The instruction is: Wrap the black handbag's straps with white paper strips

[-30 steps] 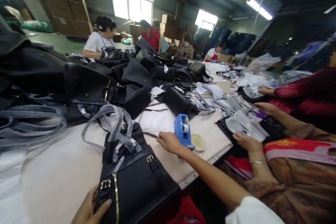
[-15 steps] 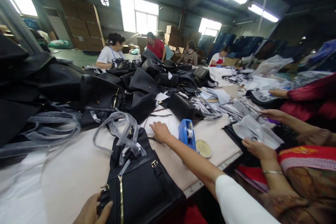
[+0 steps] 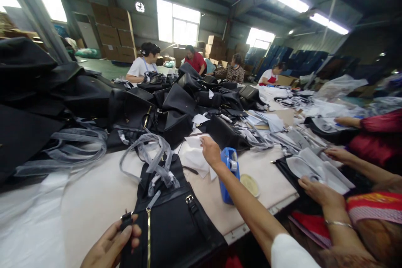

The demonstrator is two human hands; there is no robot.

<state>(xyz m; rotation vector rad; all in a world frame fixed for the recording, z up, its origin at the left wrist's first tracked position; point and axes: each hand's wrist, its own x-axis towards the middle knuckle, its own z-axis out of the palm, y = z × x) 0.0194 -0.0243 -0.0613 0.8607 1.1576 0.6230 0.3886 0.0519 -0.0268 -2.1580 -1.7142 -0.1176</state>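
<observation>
The left hand (image 3: 114, 240) grips a buckled strap (image 3: 127, 221) between thumb and fingers at the near left side of a black bag (image 3: 176, 222), which lies on the pale table (image 3: 94, 192) right in front of the person. Wrapped straps (image 3: 150, 146) loop over the bag's far end. Beyond it, the right hand (image 3: 212, 150) pinches a white sheet (image 3: 194, 140) above more paper (image 3: 191, 157). Its forearm crosses in front of a blue tape dispenser (image 3: 224, 184), with a yellowish disc (image 3: 250, 185) just beside. Farther back, dark bags (image 3: 179, 100) are heaped, and co-workers (image 3: 141, 67) sit beyond.
</observation>
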